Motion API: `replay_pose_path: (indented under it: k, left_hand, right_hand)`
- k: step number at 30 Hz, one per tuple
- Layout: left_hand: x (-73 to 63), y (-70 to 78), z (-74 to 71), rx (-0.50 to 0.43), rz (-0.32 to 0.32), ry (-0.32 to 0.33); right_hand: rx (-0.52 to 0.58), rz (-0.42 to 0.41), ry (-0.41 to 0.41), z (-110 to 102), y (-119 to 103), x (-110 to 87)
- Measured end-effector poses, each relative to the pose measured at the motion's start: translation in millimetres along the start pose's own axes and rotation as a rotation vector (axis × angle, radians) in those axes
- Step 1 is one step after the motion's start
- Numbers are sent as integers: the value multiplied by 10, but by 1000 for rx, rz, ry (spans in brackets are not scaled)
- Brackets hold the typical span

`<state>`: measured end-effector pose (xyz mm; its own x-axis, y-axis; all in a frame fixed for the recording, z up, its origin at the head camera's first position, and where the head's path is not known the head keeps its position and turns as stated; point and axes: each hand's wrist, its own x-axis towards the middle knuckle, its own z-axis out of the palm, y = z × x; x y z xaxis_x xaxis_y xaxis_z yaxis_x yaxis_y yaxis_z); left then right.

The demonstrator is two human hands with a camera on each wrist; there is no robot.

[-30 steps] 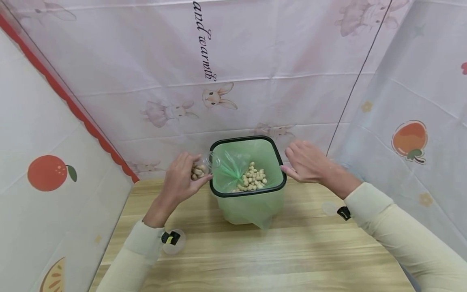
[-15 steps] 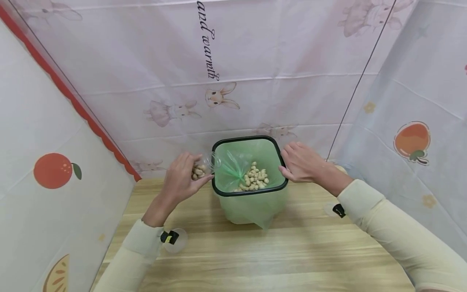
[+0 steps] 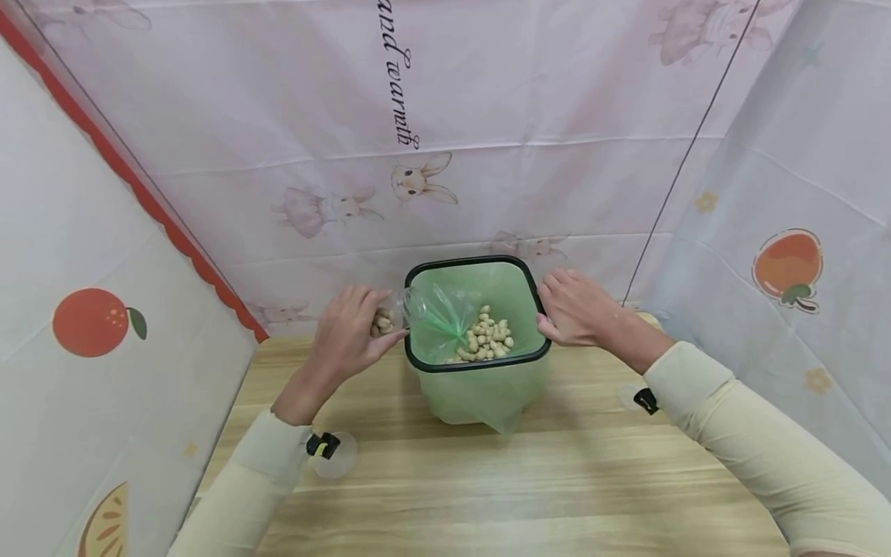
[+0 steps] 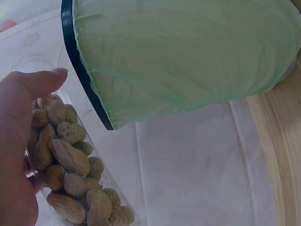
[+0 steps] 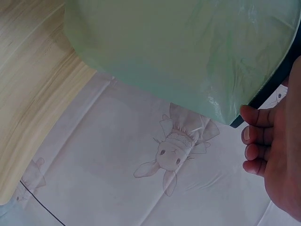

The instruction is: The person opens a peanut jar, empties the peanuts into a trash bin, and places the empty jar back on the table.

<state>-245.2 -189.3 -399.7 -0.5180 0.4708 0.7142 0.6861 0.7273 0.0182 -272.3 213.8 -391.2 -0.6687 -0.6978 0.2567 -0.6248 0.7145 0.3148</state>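
Observation:
My left hand (image 3: 346, 333) grips a clear plastic jar (image 4: 127, 207) of unshelled peanuts (image 4: 70, 157). It is tilted, with its see-through mouth at the left side of a trash bin's black rim (image 3: 472, 365). A pale green bag (image 3: 480, 398) lines the bin and hangs over its outside. Inside, more peanuts (image 3: 489, 340) lie in a heap beside a gathered clump of green film (image 3: 445, 321). On the opposite side, my right hand (image 3: 576, 308) holds the rim, its fingers (image 5: 256, 136) curled and the thumb against the edge.
The bin stands on a wood-grain table (image 3: 480, 495), close to a rabbit-printed cloth backdrop (image 3: 473, 186). Cloth side panels with fruit prints rise at left (image 3: 83, 387) and right (image 3: 828, 325). A small black clip (image 3: 323, 445) shows at the left cuff, another (image 3: 646, 400) at the right.
My right hand has closed in on the bin's right rim, its fingers now against it. The jar has shifted slightly right, its mouth further over the left rim. The peanut heap looks the same.

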Motion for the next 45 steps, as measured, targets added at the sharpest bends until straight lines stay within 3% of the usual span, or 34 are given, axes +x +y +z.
replay_pose_path:
  k: [19, 45]
  left_hand:
    - [146, 51, 3, 199, 65, 7]
    - [197, 73, 46, 287, 136, 25]
  right_hand:
    - [-26, 2, 15, 3, -7, 29]
    - [-14, 16, 7, 7, -10, -13]
